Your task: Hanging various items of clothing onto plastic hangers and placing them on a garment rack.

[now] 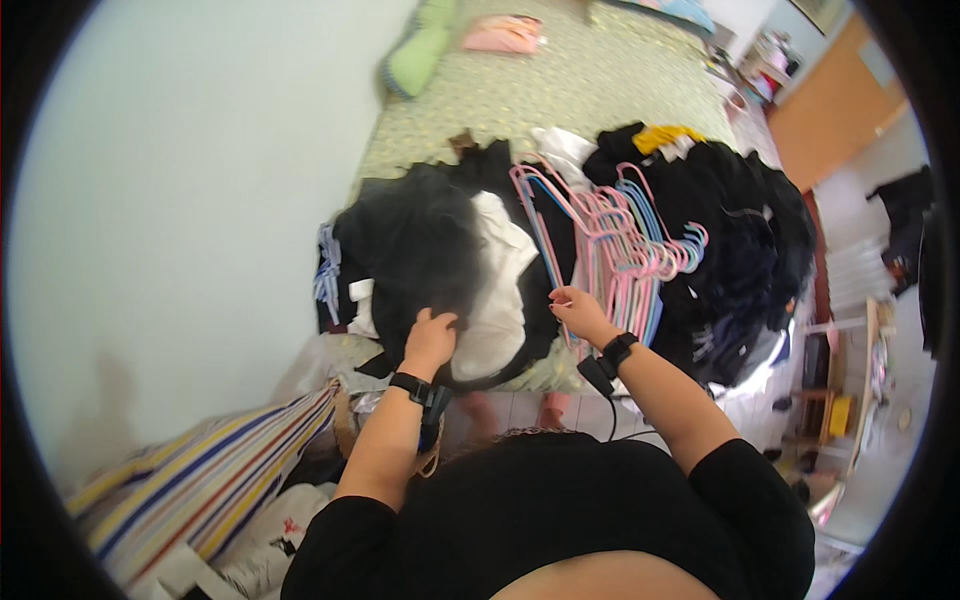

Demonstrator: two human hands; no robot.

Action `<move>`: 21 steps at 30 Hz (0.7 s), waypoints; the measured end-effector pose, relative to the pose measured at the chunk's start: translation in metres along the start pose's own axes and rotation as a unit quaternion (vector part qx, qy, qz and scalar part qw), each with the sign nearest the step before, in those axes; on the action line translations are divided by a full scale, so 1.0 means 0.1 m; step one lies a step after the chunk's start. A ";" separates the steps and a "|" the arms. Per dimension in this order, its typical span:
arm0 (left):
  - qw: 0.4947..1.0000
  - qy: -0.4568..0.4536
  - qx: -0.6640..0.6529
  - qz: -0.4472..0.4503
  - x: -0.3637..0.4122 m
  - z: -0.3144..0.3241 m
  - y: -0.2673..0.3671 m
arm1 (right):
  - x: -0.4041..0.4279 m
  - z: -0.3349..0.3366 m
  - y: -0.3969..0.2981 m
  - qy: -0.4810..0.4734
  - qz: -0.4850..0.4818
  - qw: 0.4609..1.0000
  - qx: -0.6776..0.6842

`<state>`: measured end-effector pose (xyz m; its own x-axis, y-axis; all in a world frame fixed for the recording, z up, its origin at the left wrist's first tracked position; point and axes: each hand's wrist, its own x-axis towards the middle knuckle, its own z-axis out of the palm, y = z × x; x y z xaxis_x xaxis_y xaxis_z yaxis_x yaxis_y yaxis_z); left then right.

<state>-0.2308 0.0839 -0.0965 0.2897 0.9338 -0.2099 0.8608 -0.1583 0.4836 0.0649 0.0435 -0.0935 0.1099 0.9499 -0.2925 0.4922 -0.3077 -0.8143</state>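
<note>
My left hand (430, 341) grips the near edge of a black garment (420, 232), which is blurred as if moving. Beside that cloth, a white garment (499, 292) lies crumpled over more black clothing. To the right, my right hand (581, 315) has its fingers curled with thumb and fingertips close together. It is at the left side of a heap of pink, blue and white clothes hangers (615, 240); whether it holds a hanger or a bit of cloth is unclear. Both wrists wear black bands.
A large pile of dark clothes (750, 262) lies right of the hangers on the bed (570, 90). A green bolster (420, 56) and a pink folded item (502, 34) rest farther back. A pale wall (187, 187) borders the left, above a striped cloth (225, 465).
</note>
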 end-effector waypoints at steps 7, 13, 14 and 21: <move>0.992 -0.103 0.071 -0.002 0.08 -0.03 -0.07 | -0.14 0.09 0.66 0.012 0.096 0.990 -0.104; 0.991 -0.087 0.088 0.042 -0.04 -0.08 -0.21 | -0.03 0.21 1.06 0.010 0.136 0.964 -0.230; 0.991 -0.085 0.093 0.039 -0.06 -0.09 -0.21 | 0.00 0.23 1.16 0.009 0.132 0.965 -0.226; 0.991 -0.080 0.102 0.038 -0.09 -0.05 -0.19 | 0.32 0.30 1.79 -0.071 0.083 0.924 -0.367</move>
<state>-0.2521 0.0800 -0.0995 0.4059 0.8563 -0.3192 0.8957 -0.3034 0.3251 0.1307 0.0172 -0.2632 0.1464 0.8603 -0.4883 0.9376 -0.2780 -0.2087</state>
